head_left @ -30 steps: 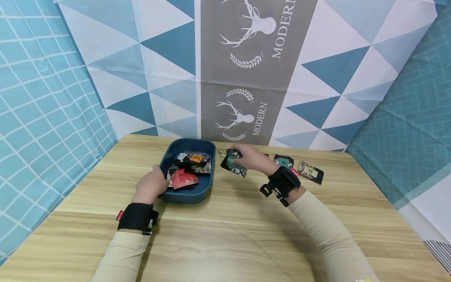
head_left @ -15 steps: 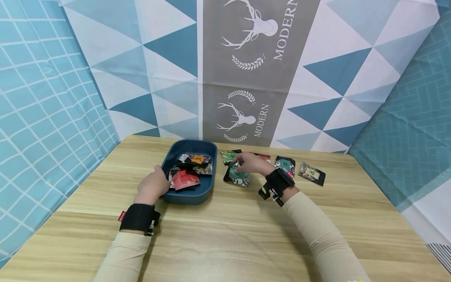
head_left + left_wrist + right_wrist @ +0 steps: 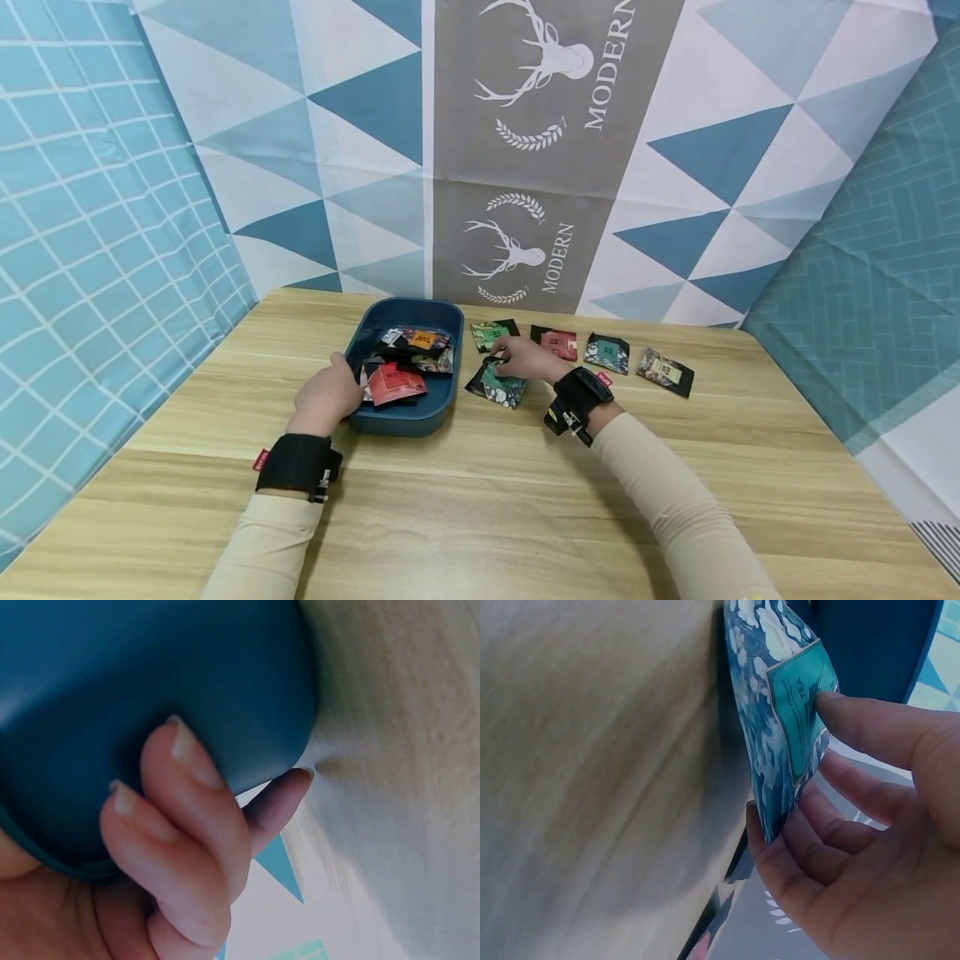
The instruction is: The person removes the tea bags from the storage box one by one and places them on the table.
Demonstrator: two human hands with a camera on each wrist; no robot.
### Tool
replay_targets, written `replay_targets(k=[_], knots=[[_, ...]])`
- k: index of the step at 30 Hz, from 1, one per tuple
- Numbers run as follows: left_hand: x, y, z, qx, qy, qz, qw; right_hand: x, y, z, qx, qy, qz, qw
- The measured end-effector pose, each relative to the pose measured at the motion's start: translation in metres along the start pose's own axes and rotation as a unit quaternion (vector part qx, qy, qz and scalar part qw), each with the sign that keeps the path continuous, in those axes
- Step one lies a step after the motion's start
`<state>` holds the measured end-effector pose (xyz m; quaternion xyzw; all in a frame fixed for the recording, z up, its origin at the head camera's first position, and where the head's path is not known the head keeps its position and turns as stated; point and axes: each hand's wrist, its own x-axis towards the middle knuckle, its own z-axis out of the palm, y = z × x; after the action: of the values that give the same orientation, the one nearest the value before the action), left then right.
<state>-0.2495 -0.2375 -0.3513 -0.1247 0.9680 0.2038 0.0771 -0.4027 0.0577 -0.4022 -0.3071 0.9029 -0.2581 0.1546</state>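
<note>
My left hand (image 3: 328, 395) holds the near left side of a dark blue plastic tub (image 3: 405, 425). In the left wrist view its fingers (image 3: 191, 817) curl against the tub's outer wall (image 3: 232, 697), below the rim. Inside the tub lie several tea sachets, among them a red one (image 3: 393, 382) and one with an orange label (image 3: 423, 338). My right hand (image 3: 528, 361) pinches a black floral tea sachet with a teal label (image 3: 502, 387) just right of the tub. The right wrist view shows the thumb on the sachet's label (image 3: 799, 712) and fingers beneath its edge.
A row of tea sachets lies behind and right of my right hand: a green one (image 3: 489, 335), a red one (image 3: 558, 343), a teal-labelled one (image 3: 607, 353) and a yellow-labelled one (image 3: 666, 372). The wooden table (image 3: 480, 517) meets a patterned backdrop (image 3: 510, 167).
My right hand has brought the teal-labelled sachet down toward the table and slightly nearer, uncovering the green and red sachets behind. The left hand stays on the tub.
</note>
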Motion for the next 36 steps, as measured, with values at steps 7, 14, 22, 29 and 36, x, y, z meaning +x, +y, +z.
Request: replay_targets(k=[7, 14, 22, 29, 36], knots=[[0.002, 0.0, 0.0, 0.015, 0.0, 0.003, 0.9999, -0.028, -0.041, -0.004, -0.009, 0.007, 0.031, 0.999], [0.003, -0.001, 0.001, 0.018, -0.004, 0.009, 0.9998, -0.024, -0.033, -0.002, -0.005, 0.01, 0.027, 1.0], [0.003, -0.002, 0.0, 0.016, -0.001, 0.006, 0.9999, 0.048, 0.058, 0.017, -0.003, 0.046, -0.048, 0.998], [0.003, -0.002, 0.0, 0.015, -0.001, 0.007, 0.9999, 0.043, 0.01, 0.011, -0.017, 0.12, -0.076, 0.99], [0.002, -0.001, 0.0, 0.017, -0.002, 0.003, 0.9998, -0.001, -0.083, 0.001, -0.063, 0.15, -0.134, 0.978]])
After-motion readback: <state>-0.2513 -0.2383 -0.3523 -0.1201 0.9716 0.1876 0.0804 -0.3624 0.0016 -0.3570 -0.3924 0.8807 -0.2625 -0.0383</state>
